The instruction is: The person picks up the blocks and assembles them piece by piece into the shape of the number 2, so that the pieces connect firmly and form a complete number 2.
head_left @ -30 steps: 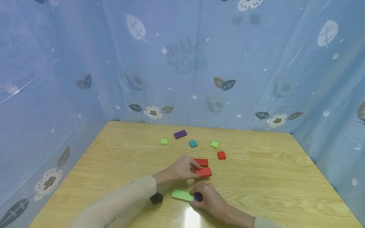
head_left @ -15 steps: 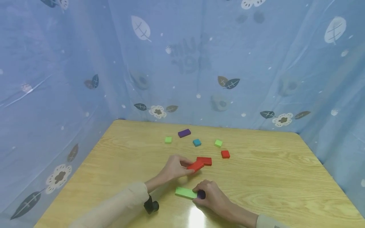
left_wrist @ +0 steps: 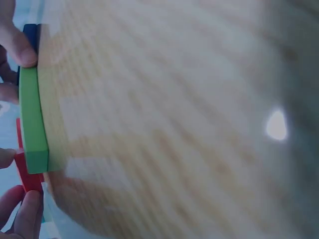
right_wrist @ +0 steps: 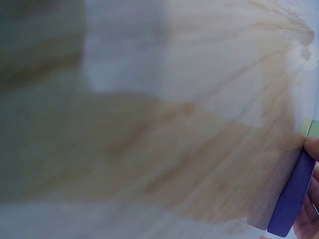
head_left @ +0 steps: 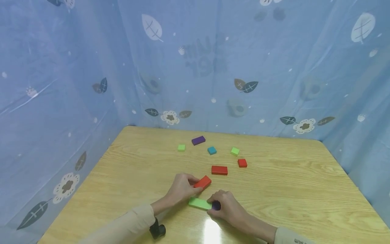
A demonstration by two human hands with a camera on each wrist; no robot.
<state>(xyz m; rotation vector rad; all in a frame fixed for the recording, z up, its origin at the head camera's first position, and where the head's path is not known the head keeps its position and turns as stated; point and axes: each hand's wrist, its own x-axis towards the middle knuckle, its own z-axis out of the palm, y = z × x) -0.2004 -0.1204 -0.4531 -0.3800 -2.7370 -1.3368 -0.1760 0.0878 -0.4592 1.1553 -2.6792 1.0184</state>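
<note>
My left hand point(head_left: 181, 188) pinches a long red block point(head_left: 203, 182), held at a slant just behind the left part of a long light-green block point(head_left: 199, 203). Thumb and fingers of my right hand point(head_left: 226, 207) grip a purple block point(right_wrist: 294, 194) close to where its end meets the green block. The two lie end to end in one row. From the head, the right hand covers most of the purple block. In the left wrist view, the red block point(left_wrist: 27, 174) shows partly behind the near end of the green block point(left_wrist: 33, 119).
Behind the hands lies another long red block point(head_left: 219, 170), with a small red block point(head_left: 242, 163) to its right. Farther back are a blue block point(head_left: 212, 150), two small green blocks point(head_left: 235, 151) and a purple block point(head_left: 198, 140). A patterned blue curtain point(head_left: 195, 67) encloses the wooden table point(head_left: 289, 183).
My left hand has drawn its red block away from the other red block, leftward and nearer to me, turning it to a slant. The right hand keeps its grip by the green block.
</note>
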